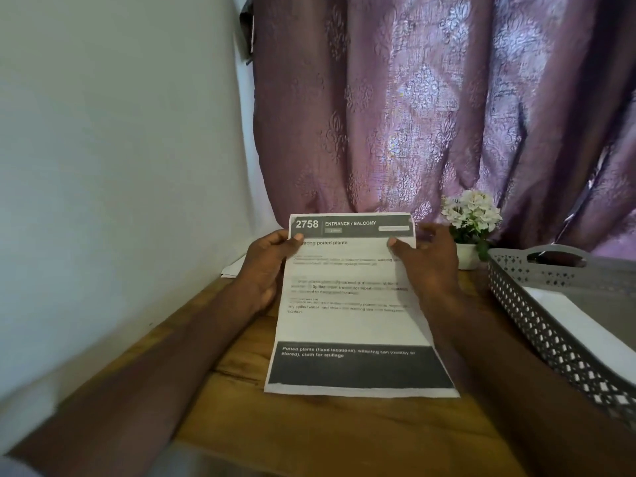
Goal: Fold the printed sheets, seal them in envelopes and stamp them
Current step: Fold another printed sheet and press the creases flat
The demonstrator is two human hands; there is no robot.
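Above the wooden table [309, 425], the printed sheet [351, 315] is held up unfolded, its lower edge near the tabletop. It is pinched near its top corners by the left hand [266, 266] and the right hand [426, 263], each thumb pressed on the front with the fingers curled behind. A crooked fold could result if the corners are not matched, and the thin paper could crease by the thumbs. Much of the printed text is blurred. The grey basket [537, 325] is cut off at the right; white paper lies inside, but whether envelopes cannot be told. No stamp is seen.
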